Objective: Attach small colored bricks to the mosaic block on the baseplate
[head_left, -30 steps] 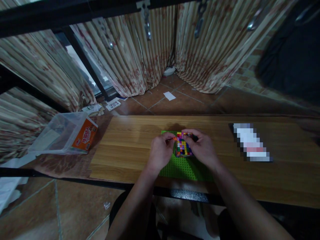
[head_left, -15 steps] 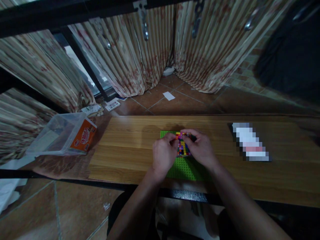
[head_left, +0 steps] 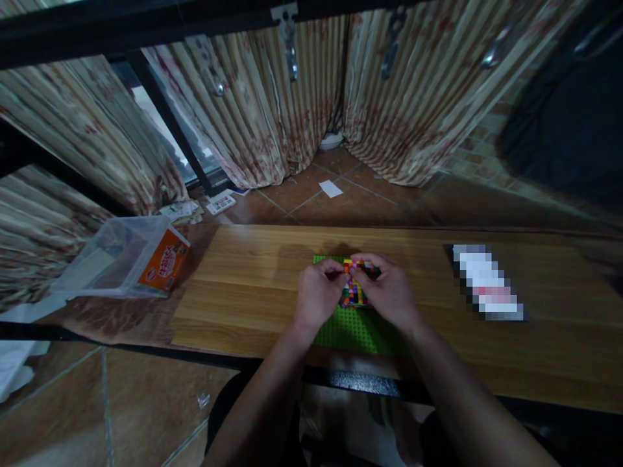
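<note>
A block of small multicoloured bricks (head_left: 355,288) stands on a green studded baseplate (head_left: 348,334) on a wooden table (head_left: 243,285). My left hand (head_left: 316,298) grips the block's left side, fingers curled over its top edge. My right hand (head_left: 389,292) grips the right side in the same way. Both hands cover most of the block; only a narrow strip of bricks shows between them.
A dark flat object with a blurred face (head_left: 487,282) lies on the table to the right. A clear plastic box with an orange label (head_left: 129,256) sits off the table's left end. Striped curtains (head_left: 272,110) hang behind, above a tiled floor.
My left hand has moved right onto the brick block, and both hands have closed in so that less of the block shows. The view has shifted slightly.
</note>
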